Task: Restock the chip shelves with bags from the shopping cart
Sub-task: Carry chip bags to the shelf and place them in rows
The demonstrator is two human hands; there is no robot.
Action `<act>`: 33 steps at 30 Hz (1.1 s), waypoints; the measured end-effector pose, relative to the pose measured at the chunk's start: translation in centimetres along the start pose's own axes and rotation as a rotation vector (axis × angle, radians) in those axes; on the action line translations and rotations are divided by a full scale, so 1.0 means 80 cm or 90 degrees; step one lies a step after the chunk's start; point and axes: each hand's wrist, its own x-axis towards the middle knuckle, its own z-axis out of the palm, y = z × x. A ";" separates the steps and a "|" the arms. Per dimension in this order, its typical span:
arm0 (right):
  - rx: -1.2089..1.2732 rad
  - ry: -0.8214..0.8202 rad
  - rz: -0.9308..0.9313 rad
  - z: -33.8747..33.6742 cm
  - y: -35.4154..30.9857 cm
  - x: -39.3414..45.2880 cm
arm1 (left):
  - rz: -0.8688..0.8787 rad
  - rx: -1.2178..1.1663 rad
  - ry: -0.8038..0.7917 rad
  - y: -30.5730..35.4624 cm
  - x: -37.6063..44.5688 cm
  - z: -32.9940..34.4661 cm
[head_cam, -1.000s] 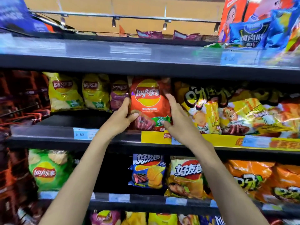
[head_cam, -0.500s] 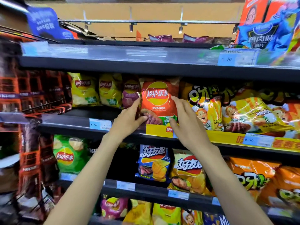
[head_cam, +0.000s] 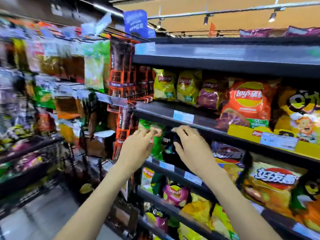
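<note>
Hands are both raised in front of the chip shelves, and neither holds anything. The left hand (head_cam: 136, 148) has its fingers loosely spread and lightly bent, its fingertips in front of a green bag (head_cam: 152, 135) on the lower shelf; motion blur makes it impossible to tell whether they touch that bag. The right hand (head_cam: 192, 146) is likewise relaxed and empty, fingers slightly curled, just below the front edge of the middle shelf (head_cam: 155, 112). The orange bag (head_cam: 247, 104) stands upright on that shelf, to the right of both hands and apart from them, its front facing outward so the label reads from the aisle. It sits between a purple bag (head_cam: 210, 94) and a yellow cartoon bag (head_cam: 299, 115), which judging by the fit serves to keep it from tipping. Two yellow bags (head_cam: 164, 85) stand further back on the same shelf, leaving bare shelf in front of them. A price tag (head_cam: 183, 116) is fixed to the shelf edge. The shopping cart cannot be identified with certainty; the left side of the view is heavily blurred, and a dark wire frame (head_cam: 39, 153) there may belong to it. The placement step appears complete, and the next step is probably fetching another bag.
</note>
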 end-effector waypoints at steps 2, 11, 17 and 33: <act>0.002 -0.020 -0.045 0.023 -0.045 -0.002 | -0.015 0.028 0.013 -0.032 -0.045 -0.019; 0.094 -0.111 -0.271 0.094 -0.263 -0.037 | -0.237 0.179 -0.041 -0.157 -0.273 -0.133; 0.151 -0.164 -0.387 0.137 -0.388 -0.048 | -0.407 0.209 -0.047 -0.208 -0.387 -0.195; 0.259 -0.228 -0.710 0.263 -0.762 0.002 | -0.713 0.394 -0.070 -0.404 -0.609 -0.344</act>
